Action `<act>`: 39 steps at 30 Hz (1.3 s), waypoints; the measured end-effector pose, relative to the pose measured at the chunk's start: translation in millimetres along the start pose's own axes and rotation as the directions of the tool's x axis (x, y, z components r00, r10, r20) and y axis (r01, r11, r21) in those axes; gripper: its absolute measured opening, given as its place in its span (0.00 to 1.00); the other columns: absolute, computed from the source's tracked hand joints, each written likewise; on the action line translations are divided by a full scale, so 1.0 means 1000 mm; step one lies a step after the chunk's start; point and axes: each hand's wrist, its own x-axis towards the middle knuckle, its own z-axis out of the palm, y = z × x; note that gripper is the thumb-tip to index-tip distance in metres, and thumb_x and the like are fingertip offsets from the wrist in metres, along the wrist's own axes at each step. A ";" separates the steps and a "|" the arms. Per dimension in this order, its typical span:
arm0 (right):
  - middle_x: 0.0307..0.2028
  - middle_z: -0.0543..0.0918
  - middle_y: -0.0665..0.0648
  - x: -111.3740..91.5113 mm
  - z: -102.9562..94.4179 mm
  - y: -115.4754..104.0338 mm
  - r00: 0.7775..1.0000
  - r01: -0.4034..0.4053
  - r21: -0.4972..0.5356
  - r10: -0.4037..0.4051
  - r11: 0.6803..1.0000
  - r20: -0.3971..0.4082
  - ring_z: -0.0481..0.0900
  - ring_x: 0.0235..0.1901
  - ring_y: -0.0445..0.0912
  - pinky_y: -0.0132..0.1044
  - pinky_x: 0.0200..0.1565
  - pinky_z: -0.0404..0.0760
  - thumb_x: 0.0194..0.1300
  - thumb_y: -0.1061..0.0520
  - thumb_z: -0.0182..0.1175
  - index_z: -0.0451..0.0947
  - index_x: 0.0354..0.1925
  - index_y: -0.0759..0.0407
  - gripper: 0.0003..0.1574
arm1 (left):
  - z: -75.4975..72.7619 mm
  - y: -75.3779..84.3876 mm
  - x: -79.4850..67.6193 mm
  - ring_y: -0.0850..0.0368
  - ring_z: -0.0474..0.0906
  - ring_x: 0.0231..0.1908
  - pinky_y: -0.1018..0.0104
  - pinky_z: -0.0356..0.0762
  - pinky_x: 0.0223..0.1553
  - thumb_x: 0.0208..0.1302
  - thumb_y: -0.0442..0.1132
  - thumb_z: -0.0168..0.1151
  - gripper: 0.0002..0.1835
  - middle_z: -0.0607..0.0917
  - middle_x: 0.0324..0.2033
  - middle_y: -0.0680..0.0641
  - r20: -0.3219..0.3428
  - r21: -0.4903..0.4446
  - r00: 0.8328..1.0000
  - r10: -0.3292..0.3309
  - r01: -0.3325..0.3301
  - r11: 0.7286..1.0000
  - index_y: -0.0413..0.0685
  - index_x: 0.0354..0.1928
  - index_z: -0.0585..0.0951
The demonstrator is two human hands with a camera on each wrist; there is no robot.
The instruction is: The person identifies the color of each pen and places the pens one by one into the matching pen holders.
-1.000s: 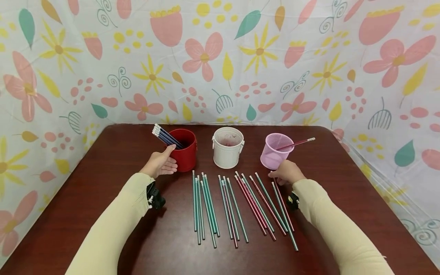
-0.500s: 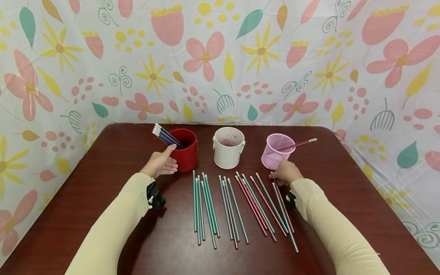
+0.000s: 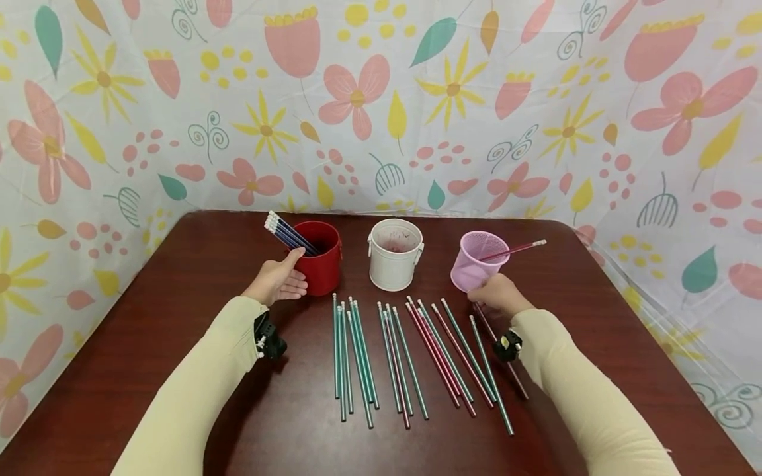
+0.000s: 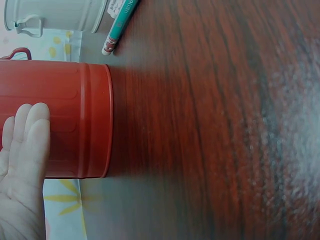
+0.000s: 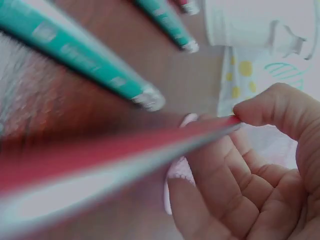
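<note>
A red bucket (image 3: 318, 264) at the back left holds several dark blue pencils (image 3: 286, 231) that lean left over its rim. My left hand (image 3: 278, 281) rests against the bucket's near left side, thumb up by the rim and fingers straight, as the left wrist view also shows. My right hand (image 3: 499, 295) pinches a red pencil (image 3: 518, 379) near its upper end between thumb and fingers; its end is hidden by the hand. That hand is just in front of a pink mesh cup (image 3: 470, 271), where another red pencil (image 3: 518, 248) leans out to the right.
A white bucket (image 3: 395, 258) stands between the red bucket and the pink cup. Several green pencils (image 3: 357, 357) and red pencils (image 3: 437, 360) lie side by side on the dark wooden table (image 3: 286, 423). Behind it hangs a flowered cloth (image 3: 357, 165).
The red pencil in my right hand has swung away from the green pencil beside it, its lower end moving right. My left hand stays at the red bucket.
</note>
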 end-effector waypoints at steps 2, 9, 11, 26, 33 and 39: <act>0.15 0.77 0.50 -0.003 -0.003 -0.003 1.000 0.014 0.075 -0.014 0.997 0.000 0.76 0.15 0.39 0.35 0.18 0.78 0.54 0.64 0.57 0.73 0.23 0.63 0.05 | 0.000 0.000 0.000 0.57 0.81 0.25 0.66 0.83 0.34 0.68 0.61 0.47 0.37 0.82 0.25 0.45 0.005 0.001 1.000 0.001 -0.001 1.000 0.25 0.47 0.74; 0.21 0.80 0.52 -0.018 -0.013 -0.016 0.999 0.044 0.199 -0.047 0.979 0.010 0.78 0.20 0.41 0.35 0.22 0.80 0.56 0.67 0.55 0.71 0.46 0.80 0.20 | -0.001 0.000 0.000 0.57 0.81 0.25 0.66 0.83 0.34 0.68 0.62 0.47 0.38 0.82 0.25 0.45 0.016 0.001 1.000 0.003 -0.003 1.000 0.25 0.47 0.74; 0.22 0.80 0.52 -0.021 -0.015 -0.019 0.997 0.072 0.211 -0.070 0.975 -0.016 0.79 0.21 0.41 0.35 0.23 0.81 0.55 0.69 0.55 0.68 0.53 0.82 0.27 | 0.000 0.000 0.000 0.57 0.81 0.24 0.66 0.83 0.34 0.68 0.61 0.47 0.37 0.82 0.24 0.46 0.015 0.001 1.000 0.006 -0.006 1.000 0.25 0.47 0.74; 0.25 0.79 0.46 -0.041 -0.036 -0.028 0.924 0.349 0.339 -0.260 0.874 -0.282 0.79 0.24 0.34 0.31 0.26 0.82 0.59 0.72 0.56 0.77 0.46 0.72 0.15 | 0.001 0.001 -0.001 0.57 0.81 0.25 0.67 0.83 0.34 0.68 0.61 0.48 0.37 0.82 0.26 0.45 0.013 -0.009 1.000 0.001 -0.001 1.000 0.26 0.46 0.74; 0.25 0.83 0.49 -0.046 -0.042 -0.034 0.851 0.524 0.546 -0.384 0.654 -0.358 0.82 0.25 0.37 0.30 0.28 0.82 0.57 0.77 0.59 0.81 0.34 0.50 0.22 | -0.001 0.002 0.000 0.58 0.81 0.24 0.67 0.82 0.32 0.68 0.61 0.47 0.36 0.82 0.23 0.47 0.014 -0.008 1.000 0.001 -0.001 1.000 0.26 0.46 0.74; 0.24 0.83 0.53 -0.047 -0.041 -0.035 0.755 0.656 0.595 -0.378 0.465 -0.536 0.83 0.25 0.40 0.30 0.30 0.83 0.55 0.83 0.54 0.78 0.34 0.58 0.23 | 0.000 0.001 0.002 0.57 0.81 0.24 0.67 0.82 0.32 0.68 0.61 0.47 0.36 0.82 0.24 0.47 0.016 -0.018 1.000 -0.004 0.005 1.000 0.27 0.45 0.74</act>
